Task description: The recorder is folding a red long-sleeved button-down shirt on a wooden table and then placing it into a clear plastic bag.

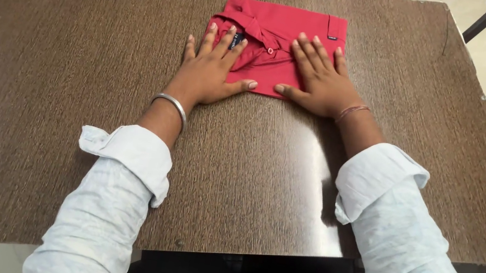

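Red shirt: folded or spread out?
Folded. The red shirt lies as a compact rectangle, collar on top, with the left hand and right hand flat on it.

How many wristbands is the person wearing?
2: a metal bangle on the left wrist, and a thin thread band on the right wrist. The rolled sleeves could hide more.

One folded red shirt [275, 46], one table [32, 86], two hands, one bangle [173, 104].

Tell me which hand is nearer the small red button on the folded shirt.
Right. The right hand lies flat with its fingers just beside the button; the left hand presses the red shirt farther off, on the collar's other side.
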